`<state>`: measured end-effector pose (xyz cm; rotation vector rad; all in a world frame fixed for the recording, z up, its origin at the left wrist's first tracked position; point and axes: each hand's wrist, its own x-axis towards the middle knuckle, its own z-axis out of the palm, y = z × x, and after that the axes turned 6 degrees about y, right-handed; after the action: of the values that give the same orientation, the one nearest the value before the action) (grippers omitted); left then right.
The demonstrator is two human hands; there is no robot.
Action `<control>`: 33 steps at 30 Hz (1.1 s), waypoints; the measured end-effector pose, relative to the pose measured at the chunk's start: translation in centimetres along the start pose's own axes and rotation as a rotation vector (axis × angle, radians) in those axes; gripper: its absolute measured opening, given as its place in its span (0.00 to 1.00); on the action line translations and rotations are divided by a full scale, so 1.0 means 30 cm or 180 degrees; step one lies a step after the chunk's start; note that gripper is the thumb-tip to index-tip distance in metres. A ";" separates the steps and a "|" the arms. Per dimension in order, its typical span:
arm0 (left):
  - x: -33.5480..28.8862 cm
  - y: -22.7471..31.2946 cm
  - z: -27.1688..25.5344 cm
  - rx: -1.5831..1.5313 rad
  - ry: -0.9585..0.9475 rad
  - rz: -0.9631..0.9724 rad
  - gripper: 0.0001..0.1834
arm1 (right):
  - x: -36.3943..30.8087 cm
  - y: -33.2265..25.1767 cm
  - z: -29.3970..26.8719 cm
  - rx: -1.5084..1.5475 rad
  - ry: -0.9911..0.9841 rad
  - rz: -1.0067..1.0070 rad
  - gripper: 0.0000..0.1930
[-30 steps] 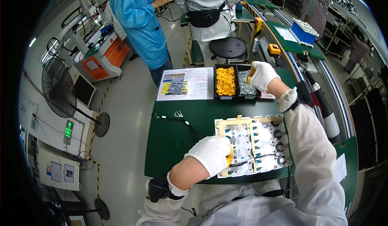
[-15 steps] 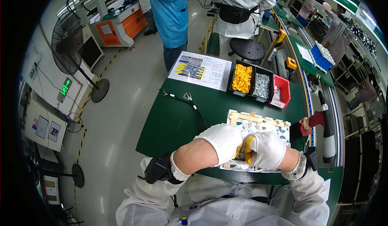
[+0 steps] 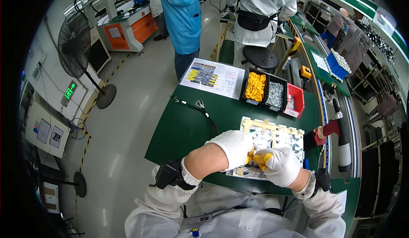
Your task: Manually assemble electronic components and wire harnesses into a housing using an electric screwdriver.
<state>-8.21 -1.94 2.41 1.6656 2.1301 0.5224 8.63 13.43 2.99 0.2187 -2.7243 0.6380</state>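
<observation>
A white flat frame with cut-outs and beige tape strips (image 3: 294,141) lies on the green table at its near edge. Over its near left part is my left hand (image 3: 232,149), in a white glove with yellow fingertips, fingers curled in a pinch. My right hand (image 3: 279,164), gloved the same way, is closed close beside it, fingertips almost meeting the left ones. Whatever the fingers grip is hidden by the gloves. A black cable with bare terminal ends (image 3: 200,105) runs over the table toward the frame and disappears behind my left hand.
Beyond the frame stand a black bin of yellow rings (image 3: 255,86), a black bin of metal screws (image 3: 276,94) and a red bin (image 3: 295,101). A printed sheet (image 3: 213,77) lies left of them. On the right is a red-and-black tool holder (image 3: 320,135) beside the conveyor. People stand behind the table.
My right hand has turned and shifted slightly down, its fingertips now pointing more to the left. My left hand stays nearly in place. The view has shifted a little.
</observation>
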 end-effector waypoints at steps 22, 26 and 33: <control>0.021 -0.031 0.043 -0.0154 0.0222 0.0299 0.13 | -0.058 -0.021 0.003 0.0343 0.0209 0.0720 0.15; 0.014 -0.052 0.079 -0.0334 0.0489 0.0418 0.12 | -0.056 -0.021 0.002 0.0393 -0.0091 0.0992 0.15; -0.012 -0.018 0.061 0.0009 0.0590 0.0473 0.12 | -0.085 0.022 0.054 0.0523 0.0334 0.0482 0.12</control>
<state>-7.64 -2.31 0.60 1.8512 2.1432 0.7447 10.41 13.46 0.44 0.0165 -2.6063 0.8910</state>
